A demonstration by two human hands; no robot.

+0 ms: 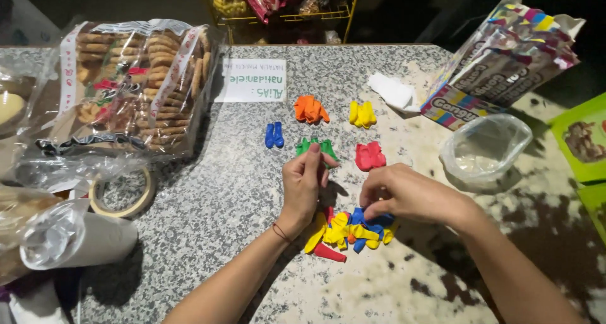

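On a speckled granite worktop (240,191), the left hand (303,188) is raised over the green balloons (315,147), its fingers (314,155) pressed together in a pinch on one green balloon at the near edge of that little group. The right hand (404,194) rests curled on the mixed pile of balloons (347,230), fingers bent down into the yellow, blue and red pieces; whether they grip one cannot be told.

Sorted groups lie beyond the hands: blue balloons (274,135) to the left, orange balloons (310,109) and yellow balloons (362,114) farther back, red balloons (369,156) just beside the right hand.

Around them: a large bag of biscuits (136,84) at the left, a roll of tape (123,191) in front of it, a white paper label (250,80), a crumpled white paper (391,89), an opened colourful balloon packet (505,59) and a clear plastic bag (486,148) at the right. Nothing lies between the hands and the sorted groups.
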